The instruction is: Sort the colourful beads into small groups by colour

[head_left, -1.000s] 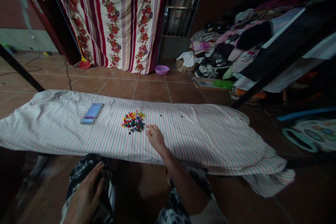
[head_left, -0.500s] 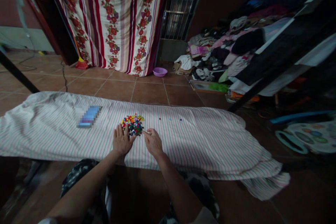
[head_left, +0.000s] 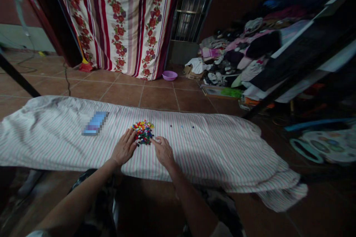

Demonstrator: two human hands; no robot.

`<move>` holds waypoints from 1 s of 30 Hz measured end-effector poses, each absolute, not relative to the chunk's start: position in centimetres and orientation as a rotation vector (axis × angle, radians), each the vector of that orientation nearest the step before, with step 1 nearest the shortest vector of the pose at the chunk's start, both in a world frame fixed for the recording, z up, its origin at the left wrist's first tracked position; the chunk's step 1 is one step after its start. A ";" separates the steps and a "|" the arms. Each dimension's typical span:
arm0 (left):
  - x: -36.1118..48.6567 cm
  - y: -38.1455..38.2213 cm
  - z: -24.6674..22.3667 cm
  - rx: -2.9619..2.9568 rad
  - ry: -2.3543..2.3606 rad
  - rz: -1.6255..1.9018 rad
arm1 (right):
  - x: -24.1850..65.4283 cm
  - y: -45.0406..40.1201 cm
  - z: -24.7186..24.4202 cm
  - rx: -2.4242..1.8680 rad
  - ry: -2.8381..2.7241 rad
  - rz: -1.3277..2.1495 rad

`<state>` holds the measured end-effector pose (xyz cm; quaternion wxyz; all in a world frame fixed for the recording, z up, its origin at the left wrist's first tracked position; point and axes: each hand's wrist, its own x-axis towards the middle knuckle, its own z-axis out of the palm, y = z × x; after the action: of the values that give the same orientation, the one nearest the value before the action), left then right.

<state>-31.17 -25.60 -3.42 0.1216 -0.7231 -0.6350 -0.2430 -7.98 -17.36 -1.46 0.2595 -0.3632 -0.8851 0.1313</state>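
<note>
A pile of small, bead-like pieces in many colours (head_left: 144, 130) lies on the striped cloth in front of me. My left hand (head_left: 124, 147) rests flat at the pile's left edge, its fingers stretched out and nothing in its grasp. On the opposite side is my right hand (head_left: 163, 151), its index finger extended to the pile's lower right edge and its thumb apart. The other fingers of that hand curl under and are partly hidden. Three single pieces sit in a row to the right: a dark one (head_left: 171, 126), a light blue one (head_left: 182, 126) and a dark blue one (head_left: 193, 127).
The striped cloth (head_left: 222, 155) covers a long, low surface. A phone-like blue rectangle (head_left: 96, 123), blurred out, lies left of the pile. Beyond are a purple basin (head_left: 169, 76), a floral curtain (head_left: 119, 26) and a heap of clothes (head_left: 236, 52). Dark poles slant at both sides.
My left hand has slid left and slightly down, uncovering more of the pile's left and lower side. My right hand stays at the right edge, almost unmoved.
</note>
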 end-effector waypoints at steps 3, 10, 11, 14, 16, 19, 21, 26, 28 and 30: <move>-31.4 -25.4 -4.3 -2.044 -1.864 -0.745 | -8.0 -17.1 -2.1 -0.964 -2.345 0.363; -30.7 -25.5 -3.3 -2.204 -1.838 -0.818 | -8.1 -16.5 -3.1 -0.928 -2.210 0.429; -30.5 -25.7 -2.9 -2.218 -1.835 -0.838 | -8.1 -16.5 -3.2 -0.925 -2.194 0.443; -30.1 -26.1 -1.9 -2.183 -1.844 -0.923 | -8.2 -16.3 -3.4 -0.926 -2.160 0.469; -29.9 -26.4 -1.4 -2.102 -1.899 -0.956 | -8.2 -16.3 -3.4 -0.933 -2.145 0.480; -29.6 -26.7 -0.8 -1.985 -2.086 -0.851 | -8.3 -16.3 -3.3 -0.949 -2.136 0.487; -29.5 -26.9 -0.5 -1.910 -2.255 -0.713 | -8.3 -16.4 -3.2 -0.958 -2.141 0.487; -29.1 -27.3 0.1 -1.650 -2.476 -0.612 | -8.3 -16.4 -3.1 -0.982 -2.155 0.486; -28.7 -27.5 0.1 -1.574 -2.487 -0.604 | -8.4 -16.4 -3.1 -0.990 -2.159 0.488; -28.4 -27.6 -0.2 -1.548 -2.454 -0.576 | -8.4 -16.4 -3.0 -1.002 -2.159 0.493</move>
<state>-28.40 -27.58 -0.19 0.0915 -0.5212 -0.8261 -0.1940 -8.39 -16.44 -3.02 0.3478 -0.3865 -0.8328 0.1901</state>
